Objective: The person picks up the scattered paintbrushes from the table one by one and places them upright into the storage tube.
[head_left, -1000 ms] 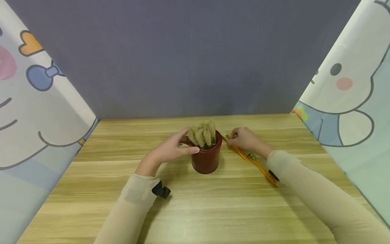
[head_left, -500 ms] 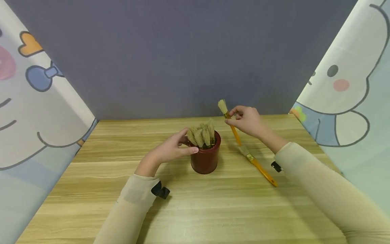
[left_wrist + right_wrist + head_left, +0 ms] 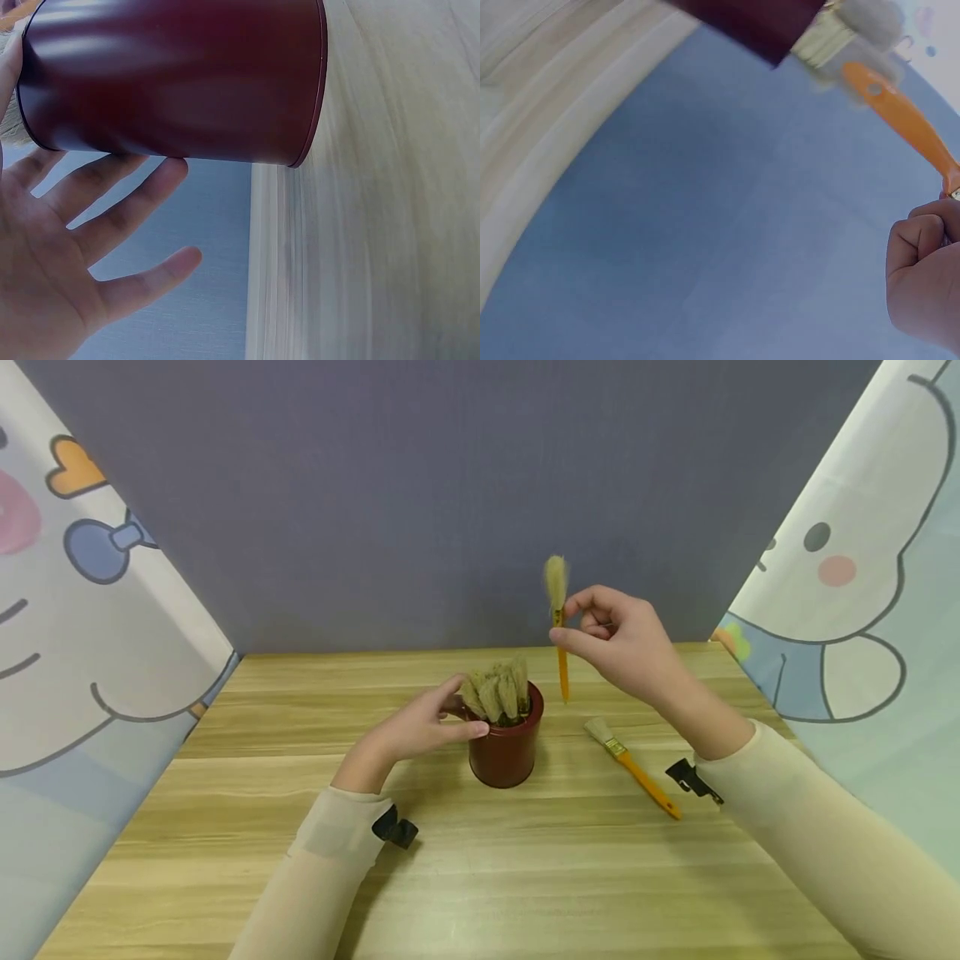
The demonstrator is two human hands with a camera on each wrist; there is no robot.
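A dark red can stands upright on the table, with several paintbrushes in it, bristles up. My left hand holds the can at its left side, thumb at the near rim. In the left wrist view, several fingertips touch the can's wall while the little finger stands apart. Above and right of the can, my right hand pinches a paintbrush near its ferrule. That brush is nearly vertical, bristles up, and its orange handle hangs down, clear of the table.
Another paintbrush with an orange handle lies slantwise on the wooden table, right of the can. A grey-blue panel rises behind the table. Cartoon-printed sheets flank both sides.
My right hand has lifted a paintbrush off the table and turned it from slanting to nearly upright. The left hand and can have stayed in place.
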